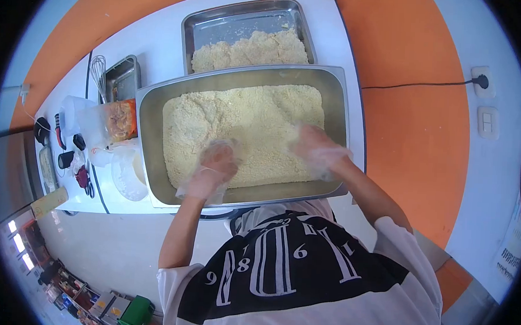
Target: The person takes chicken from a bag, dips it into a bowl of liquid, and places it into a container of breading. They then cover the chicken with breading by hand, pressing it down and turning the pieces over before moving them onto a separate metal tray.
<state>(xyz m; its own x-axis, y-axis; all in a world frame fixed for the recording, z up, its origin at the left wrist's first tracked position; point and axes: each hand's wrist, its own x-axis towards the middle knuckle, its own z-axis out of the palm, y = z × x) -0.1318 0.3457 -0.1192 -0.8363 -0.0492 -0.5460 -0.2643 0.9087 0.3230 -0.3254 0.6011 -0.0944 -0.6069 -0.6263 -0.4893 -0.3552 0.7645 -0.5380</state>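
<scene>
A deep metal pan in front of me holds a thick layer of pale yellow breading crumbs. Both my hands wear clear plastic gloves and are over the crumbs. My left hand is at the near left of the layer, its fingers smeared by motion. At the right side, my right hand is blurred too, its fingertips close to the crumbs. Whether either hand holds anything does not show. In the crumbs at the upper left there is a raised, lumpy mound.
Behind the pan, a metal tray holds crumb-coated pieces. To the left are a whisk, a small metal tray, a bag of orange-red food and a clear plastic container. A black plug sits in the right wall.
</scene>
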